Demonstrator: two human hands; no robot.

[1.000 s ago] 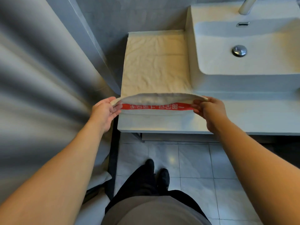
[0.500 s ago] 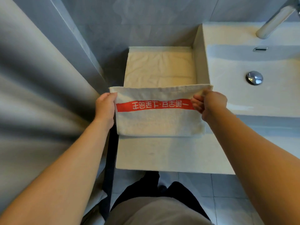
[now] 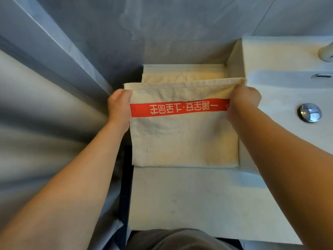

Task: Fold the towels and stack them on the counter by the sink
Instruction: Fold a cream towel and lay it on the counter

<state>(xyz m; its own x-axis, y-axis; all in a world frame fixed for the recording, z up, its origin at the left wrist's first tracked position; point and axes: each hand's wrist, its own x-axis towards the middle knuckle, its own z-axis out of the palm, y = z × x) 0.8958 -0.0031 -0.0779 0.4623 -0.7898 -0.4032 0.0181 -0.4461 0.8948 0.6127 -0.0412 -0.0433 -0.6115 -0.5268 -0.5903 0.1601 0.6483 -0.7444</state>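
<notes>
A cream towel (image 3: 183, 139) with a red printed band lies on the white counter (image 3: 183, 199) left of the sink (image 3: 281, 98). Its near half is doubled over the far half, whose back strip still shows. My left hand (image 3: 119, 105) grips the folded layer's left corner. My right hand (image 3: 243, 100) pinches the right corner. Both hands hold that top edge taut, slightly above the lower layer.
A grey shower curtain (image 3: 45, 123) hangs at the left, close to the counter's edge. The sink's drain plug (image 3: 310, 112) and part of the tap (image 3: 325, 53) are at the right. A grey tiled wall (image 3: 162, 29) stands behind the counter.
Both hands have carried the towel's near edge away from me over the far half, so the fold is deeper. The camera has moved in closer over the counter.
</notes>
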